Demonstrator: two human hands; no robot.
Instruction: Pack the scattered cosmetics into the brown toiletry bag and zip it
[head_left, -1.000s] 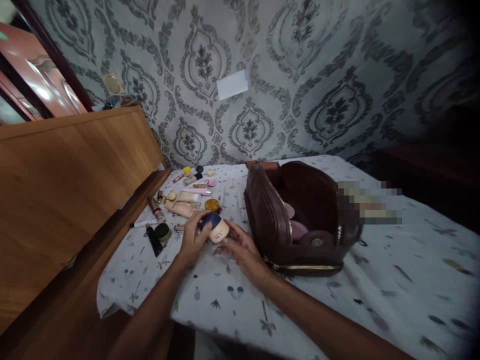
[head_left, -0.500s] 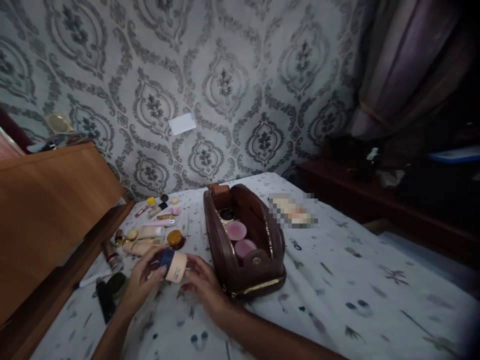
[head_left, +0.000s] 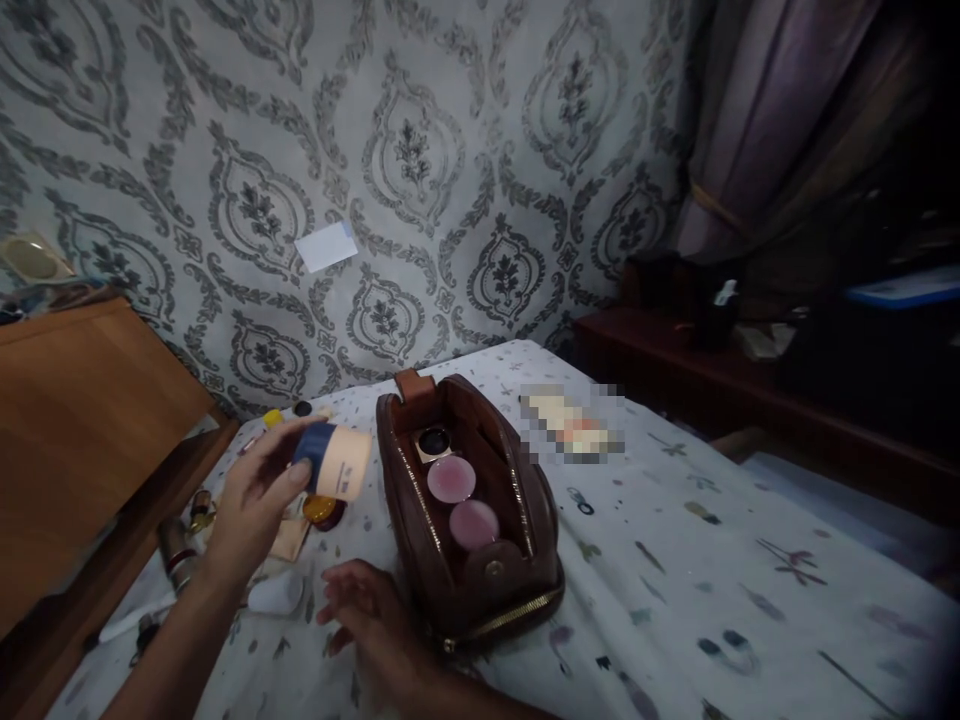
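My left hand (head_left: 259, 490) grips a cosmetic jar (head_left: 346, 465) by its dark blue end; the peach body points right, toward the bag. Just left of the brown toiletry bag (head_left: 480, 590), my right hand (head_left: 367, 615) is empty with its fingers apart. The bag stands unzipped. Inside lie two round pink-topped containers, the nearer one (head_left: 474, 525) beside the farther one (head_left: 451, 480), and a square case with a black round centre (head_left: 433, 442) behind them. An amber-lidded jar (head_left: 322, 512) sits below the held jar, partly hidden by it.
Several cosmetics lie on the left, including a brown tube (head_left: 176, 550) and a white-capped tube (head_left: 276, 593). A wooden panel (head_left: 105, 400) borders that side. A blurred-out item (head_left: 570, 425) rests right of the bag on the patterned sheet (head_left: 675, 600).
The jar has risen and moved closer to the bag in my left hand. My right hand has let go of it and dropped lower. The view has shifted right.
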